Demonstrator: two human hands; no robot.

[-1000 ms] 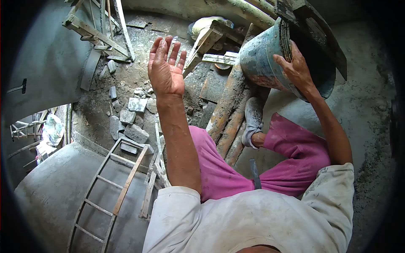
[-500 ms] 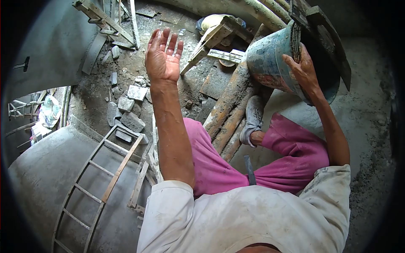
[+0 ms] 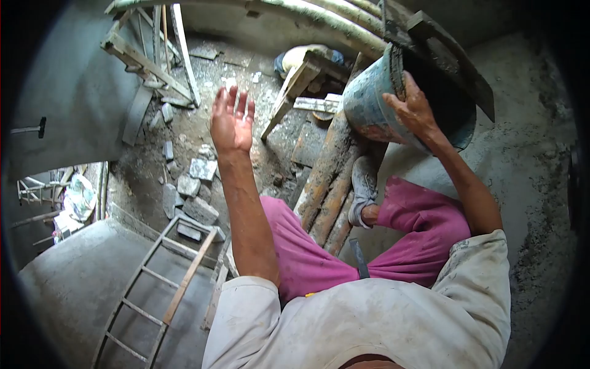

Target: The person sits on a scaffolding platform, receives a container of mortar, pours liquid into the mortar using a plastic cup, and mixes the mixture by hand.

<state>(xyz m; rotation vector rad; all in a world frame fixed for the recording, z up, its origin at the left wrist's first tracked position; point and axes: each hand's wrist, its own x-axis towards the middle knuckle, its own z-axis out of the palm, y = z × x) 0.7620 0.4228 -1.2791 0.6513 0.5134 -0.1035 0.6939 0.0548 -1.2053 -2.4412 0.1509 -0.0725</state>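
R hand (image 3: 413, 107) grasping bucket (image 3: 367, 101) by rim, thumb on outer wall; bucket tilted, upper R, just beside muddy poles (image 3: 329, 166), board (image 3: 470, 80) by its mouth. L hand (image 3: 232, 126) up, released, palm bare, fingers loosely extended. Shoe (image 3: 364, 178) next to poles. Ladder (image 3: 189, 277) lower L, nr blocks (image 3: 201, 211). Co-worker (image 3: 301, 56) in bkgd, partly behind timber (image 3: 292, 92).

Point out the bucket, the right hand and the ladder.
Bucket (image 3: 370, 101): head view, outer wall.
Right hand (image 3: 415, 112): head view, middle of the hand.
Ladder (image 3: 186, 283): head view, brown side rail.
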